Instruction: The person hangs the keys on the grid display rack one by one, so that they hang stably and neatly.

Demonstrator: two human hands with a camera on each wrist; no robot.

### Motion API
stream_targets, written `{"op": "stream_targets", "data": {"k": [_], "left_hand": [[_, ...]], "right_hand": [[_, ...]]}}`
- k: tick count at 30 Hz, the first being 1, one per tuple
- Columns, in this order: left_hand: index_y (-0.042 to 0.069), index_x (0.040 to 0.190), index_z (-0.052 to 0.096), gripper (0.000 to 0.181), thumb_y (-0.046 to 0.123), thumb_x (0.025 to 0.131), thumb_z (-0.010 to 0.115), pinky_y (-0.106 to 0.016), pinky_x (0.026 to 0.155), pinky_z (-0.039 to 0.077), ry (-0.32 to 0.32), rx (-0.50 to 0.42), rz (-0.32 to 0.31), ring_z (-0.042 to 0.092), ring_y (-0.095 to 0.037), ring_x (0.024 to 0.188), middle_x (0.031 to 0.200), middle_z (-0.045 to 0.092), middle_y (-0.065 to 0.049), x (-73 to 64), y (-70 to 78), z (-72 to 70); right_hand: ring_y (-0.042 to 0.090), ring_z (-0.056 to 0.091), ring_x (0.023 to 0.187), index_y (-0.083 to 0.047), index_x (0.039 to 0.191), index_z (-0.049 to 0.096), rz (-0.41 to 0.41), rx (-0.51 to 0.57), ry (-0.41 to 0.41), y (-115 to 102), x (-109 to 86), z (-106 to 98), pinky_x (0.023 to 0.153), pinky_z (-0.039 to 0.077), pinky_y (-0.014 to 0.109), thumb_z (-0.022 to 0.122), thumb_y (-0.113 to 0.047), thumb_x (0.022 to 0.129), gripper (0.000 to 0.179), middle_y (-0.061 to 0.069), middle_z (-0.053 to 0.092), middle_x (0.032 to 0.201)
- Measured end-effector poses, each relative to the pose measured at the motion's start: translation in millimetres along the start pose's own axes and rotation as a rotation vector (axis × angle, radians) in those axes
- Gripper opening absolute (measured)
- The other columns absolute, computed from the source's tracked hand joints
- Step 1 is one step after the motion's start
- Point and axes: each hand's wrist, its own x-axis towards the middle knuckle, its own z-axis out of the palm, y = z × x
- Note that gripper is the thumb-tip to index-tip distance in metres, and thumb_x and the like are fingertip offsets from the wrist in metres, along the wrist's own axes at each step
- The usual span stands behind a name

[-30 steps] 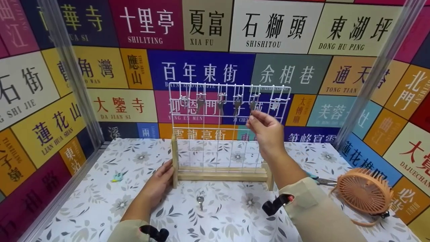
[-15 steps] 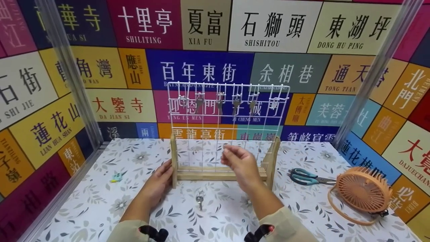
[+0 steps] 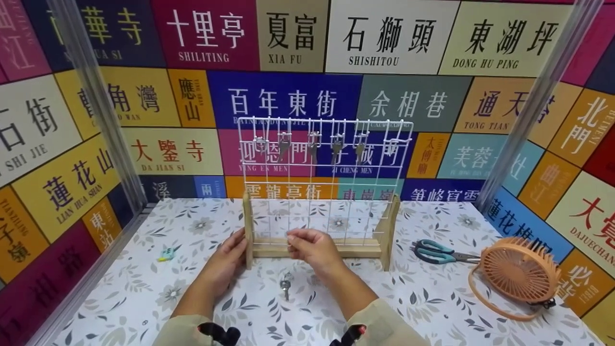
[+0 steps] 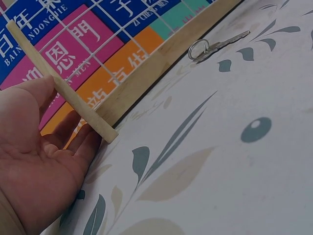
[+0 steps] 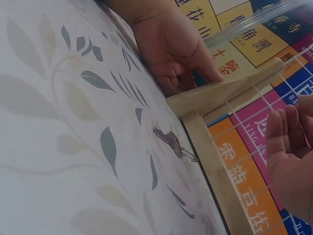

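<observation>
A white wire grid rack point(image 3: 326, 166) stands upright on a wooden base. My left hand point(image 3: 229, 257) grips its left wooden post point(image 4: 73, 98), thumb on one side and fingers on the other. In front of the base a silver key on a ring point(image 3: 286, 287) lies on the tabletop; the left wrist view also shows the key point(image 4: 220, 46). Just above and behind it my right hand point(image 3: 314, 250) hovers with loosely bent fingers, and I see nothing between them. Along the rack's top row hang several keys point(image 3: 338, 150) on wire hooks.
Teal-handled pliers point(image 3: 437, 252) lie to the right, their tips near an orange fan point(image 3: 521, 276). A small teal and yellow object point(image 3: 166, 254) sits at the left. Behind the patterned tabletop point(image 3: 120, 298) rise sign-covered walls point(image 3: 408, 38).
My right hand has come down and left from a key hanging on the rack to just above the key on the table. The left hand stays on the post.
</observation>
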Motion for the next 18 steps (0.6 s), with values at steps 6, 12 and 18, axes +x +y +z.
{"op": "stream_targets", "data": {"k": [6, 12, 18], "left_hand": [[0.041, 0.161, 0.046, 0.053, 0.043, 0.109, 0.06, -0.046, 0.134, 0.031, 0.001, 0.001, -0.013, 0.043, -0.023, 0.159, 0.17, 0.044, 0.009, 0.4, 0.0, 0.3], [0.042, 0.16, 0.047, 0.054, 0.044, 0.108, 0.062, -0.047, 0.133, 0.031, 0.008, -0.01, -0.017, 0.043, -0.025, 0.158, 0.17, 0.044, 0.009, 0.2, -1.0, -1.1], [0.04, 0.161, 0.046, 0.054, 0.042, 0.109, 0.061, -0.048, 0.134, 0.03, 0.006, 0.003, 0.014, 0.046, -0.028, 0.156, 0.169, 0.045, 0.008, 0.6, -3.1, -1.6]], "right_hand": [[0.014, 0.072, 0.088, 0.0, 0.125, 0.075, 0.076, -0.115, -0.095, 14.9, 1.3, 4.8, 0.08, 0.065, 0.029, 0.079, -0.013, 0.096, 0.033, 0.013, 0.078, 0.115], [0.011, 0.067, 0.079, 0.003, 0.125, 0.074, 0.127, -0.173, -0.121, 30.1, -1.5, 0.0, 0.07, 0.06, 0.025, 0.082, -0.013, 0.093, 0.037, 0.001, 0.078, 0.1], [0.012, 0.066, 0.076, 0.002, 0.127, 0.073, 0.155, -0.237, -0.136, 39.0, -2.0, -8.8, 0.069, 0.057, 0.023, 0.081, -0.012, 0.091, 0.039, -0.001, 0.074, 0.094]]}}
